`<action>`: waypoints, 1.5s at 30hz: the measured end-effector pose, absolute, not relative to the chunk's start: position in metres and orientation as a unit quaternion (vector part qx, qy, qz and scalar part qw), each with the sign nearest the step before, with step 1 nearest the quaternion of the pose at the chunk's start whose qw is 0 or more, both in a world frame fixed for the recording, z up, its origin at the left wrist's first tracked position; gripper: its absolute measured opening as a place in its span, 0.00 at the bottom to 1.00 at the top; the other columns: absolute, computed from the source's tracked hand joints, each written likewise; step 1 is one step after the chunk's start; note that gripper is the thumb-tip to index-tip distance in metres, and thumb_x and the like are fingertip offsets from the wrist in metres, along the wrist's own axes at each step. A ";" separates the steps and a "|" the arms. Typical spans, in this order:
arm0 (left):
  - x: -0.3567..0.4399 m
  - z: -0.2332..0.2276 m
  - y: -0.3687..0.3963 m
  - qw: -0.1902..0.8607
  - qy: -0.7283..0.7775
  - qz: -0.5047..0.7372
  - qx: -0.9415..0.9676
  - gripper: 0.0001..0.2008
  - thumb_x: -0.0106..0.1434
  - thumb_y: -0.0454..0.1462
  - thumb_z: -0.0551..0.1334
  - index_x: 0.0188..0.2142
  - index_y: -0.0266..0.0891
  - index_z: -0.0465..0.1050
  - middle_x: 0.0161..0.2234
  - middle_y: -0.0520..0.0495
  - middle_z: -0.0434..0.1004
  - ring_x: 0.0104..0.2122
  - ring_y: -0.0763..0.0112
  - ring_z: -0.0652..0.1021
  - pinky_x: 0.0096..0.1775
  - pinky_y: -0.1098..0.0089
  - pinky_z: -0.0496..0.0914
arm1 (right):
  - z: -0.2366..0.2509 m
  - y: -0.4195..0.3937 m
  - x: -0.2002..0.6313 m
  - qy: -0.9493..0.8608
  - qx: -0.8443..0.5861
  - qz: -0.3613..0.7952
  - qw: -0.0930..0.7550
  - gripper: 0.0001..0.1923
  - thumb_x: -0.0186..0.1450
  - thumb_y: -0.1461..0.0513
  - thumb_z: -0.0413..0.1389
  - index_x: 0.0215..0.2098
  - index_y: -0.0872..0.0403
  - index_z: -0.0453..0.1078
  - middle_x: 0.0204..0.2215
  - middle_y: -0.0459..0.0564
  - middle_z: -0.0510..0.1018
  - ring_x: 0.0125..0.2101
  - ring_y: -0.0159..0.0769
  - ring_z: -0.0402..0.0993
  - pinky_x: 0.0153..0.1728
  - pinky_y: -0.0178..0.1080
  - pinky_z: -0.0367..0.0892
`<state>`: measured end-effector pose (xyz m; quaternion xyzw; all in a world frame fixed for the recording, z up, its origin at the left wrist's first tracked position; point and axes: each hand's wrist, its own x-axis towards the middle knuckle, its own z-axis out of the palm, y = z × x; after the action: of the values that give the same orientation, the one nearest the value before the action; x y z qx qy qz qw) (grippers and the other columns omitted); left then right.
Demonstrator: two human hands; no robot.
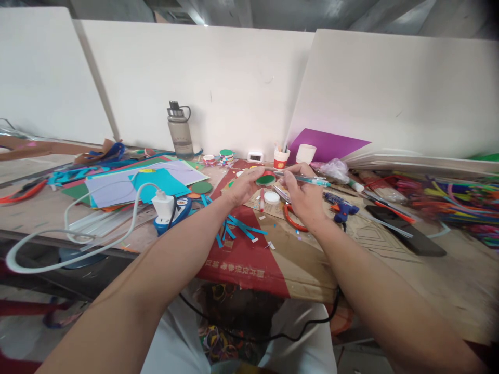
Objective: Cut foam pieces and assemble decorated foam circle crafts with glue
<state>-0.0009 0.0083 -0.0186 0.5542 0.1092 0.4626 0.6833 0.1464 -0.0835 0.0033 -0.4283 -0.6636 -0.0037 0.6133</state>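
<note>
My left hand (pixel 246 188) grips a small round green disc (pixel 265 180) at its edge, thumb and fingers closed on it. In my right hand (pixel 303 189) is a pen with a clear and teal barrel (pixel 314 180), its tip pointing left toward the disc. A white round disc (pixel 272 197) and a red pen (pixel 262 200) lie just below my hands. Under my right hand are scissors with orange handles (pixel 293 218). Narrow blue paper strips (pixel 234 224) are scattered below my left wrist.
A blue glue gun (pixel 345 209) and a dark phone-like slab (pixel 405 231) lie to the right. On the left are coloured sheets (pixel 113 188) and a blue power socket with a white plug (pixel 166 208). Behind stand a water bottle (pixel 180 132), a small clock (pixel 255 156) and paper cups (pixel 306 154).
</note>
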 end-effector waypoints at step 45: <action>-0.014 -0.008 0.019 0.761 0.141 0.528 0.350 0.21 0.72 0.42 0.48 0.40 0.32 0.76 0.40 0.35 0.81 0.48 0.59 0.79 0.46 0.62 0.76 | -0.022 -0.077 0.126 -0.907 -0.390 0.065 0.146 0.16 0.64 0.71 0.52 0.47 0.55 0.75 0.43 0.56 0.76 0.44 0.38 0.70 0.46 0.39 0.64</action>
<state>-0.0136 0.0186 -0.0075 0.3503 0.1406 0.5280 0.7608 0.1258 -0.0769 -0.0223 -0.3899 -0.9069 0.0651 0.1456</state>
